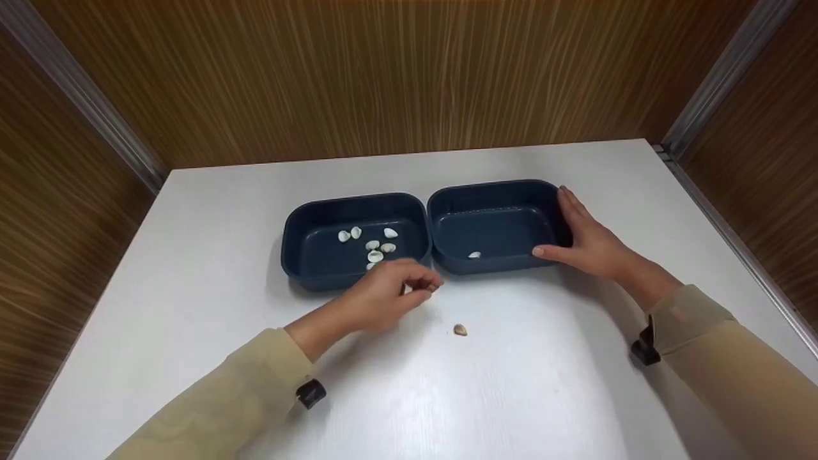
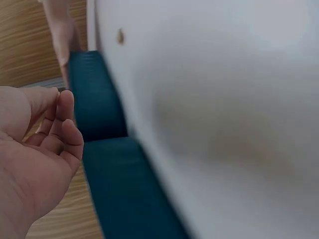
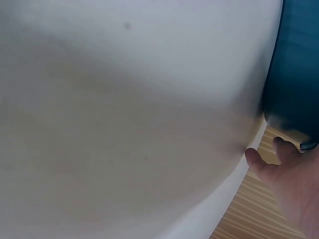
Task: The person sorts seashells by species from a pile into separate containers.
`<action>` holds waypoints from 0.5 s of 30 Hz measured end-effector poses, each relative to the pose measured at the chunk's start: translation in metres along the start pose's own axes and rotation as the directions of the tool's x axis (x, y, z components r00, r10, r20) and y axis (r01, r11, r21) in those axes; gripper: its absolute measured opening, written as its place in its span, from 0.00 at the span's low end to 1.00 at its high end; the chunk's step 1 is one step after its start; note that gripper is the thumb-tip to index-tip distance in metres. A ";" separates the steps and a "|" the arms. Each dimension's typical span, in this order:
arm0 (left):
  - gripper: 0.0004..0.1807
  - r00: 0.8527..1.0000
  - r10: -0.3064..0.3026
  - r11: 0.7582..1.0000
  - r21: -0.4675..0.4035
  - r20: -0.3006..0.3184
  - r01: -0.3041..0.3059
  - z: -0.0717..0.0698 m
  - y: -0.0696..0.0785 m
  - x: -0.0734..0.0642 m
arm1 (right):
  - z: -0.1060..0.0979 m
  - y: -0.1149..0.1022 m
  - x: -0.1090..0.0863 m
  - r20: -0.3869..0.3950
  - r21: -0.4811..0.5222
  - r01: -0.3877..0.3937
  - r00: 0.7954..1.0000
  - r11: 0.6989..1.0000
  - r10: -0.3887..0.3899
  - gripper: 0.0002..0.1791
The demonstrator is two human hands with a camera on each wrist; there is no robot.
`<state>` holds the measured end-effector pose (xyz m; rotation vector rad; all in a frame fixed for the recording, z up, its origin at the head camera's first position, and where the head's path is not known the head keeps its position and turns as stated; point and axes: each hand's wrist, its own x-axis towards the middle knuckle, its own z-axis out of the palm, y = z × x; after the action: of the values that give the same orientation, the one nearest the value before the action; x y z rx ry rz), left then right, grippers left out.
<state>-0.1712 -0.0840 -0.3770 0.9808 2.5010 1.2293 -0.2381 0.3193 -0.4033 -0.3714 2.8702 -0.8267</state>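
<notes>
Near the front right corner of the left dark blue box [image 1: 313, 280], my left hand [image 1: 386, 294] is raised with curled fingers. Its thumb and fingertips pinch a small dark shell [image 2: 62, 89], mostly hidden by the fingers. Several white shells [image 1: 375, 256] lie inside the left box, some partly behind this hand. My right hand [image 1: 594, 246] rests against the right end of the other dark blue box [image 1: 492, 265], thumb at the front wall and extended fingers along the far right corner. A single white shell [image 1: 475, 255] lies in that right box.
One brown shell [image 1: 460, 329] lies on the white table [image 1: 511, 390] in front of the boxes. The two boxes stand side by side with their ends close together. Wood-grain panels [image 1: 409, 76] rise behind the table and at both sides.
</notes>
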 end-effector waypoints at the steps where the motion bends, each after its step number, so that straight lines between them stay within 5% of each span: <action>1: 0.11 1.000 -0.001 1.000 -0.004 -0.004 0.001 -0.003 0.004 0.005 | 0.000 0.000 0.000 0.000 0.000 0.000 1.000 1.000 0.000 0.68; 6: 0.11 0.999 -0.021 0.999 -0.025 -0.040 0.020 -0.015 0.013 0.032 | 0.000 -0.001 0.000 0.000 0.004 0.004 1.000 1.000 -0.004 0.68; 15: 0.12 0.998 -0.032 0.999 0.036 -0.059 0.034 -0.018 0.008 0.081 | 0.001 0.000 -0.001 -0.005 -0.006 0.001 1.000 1.000 -0.001 0.68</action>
<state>-0.2367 -0.0407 -0.3498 0.9212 2.5828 1.2235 -0.2365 0.3188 -0.4037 -0.3721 2.8780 -0.8200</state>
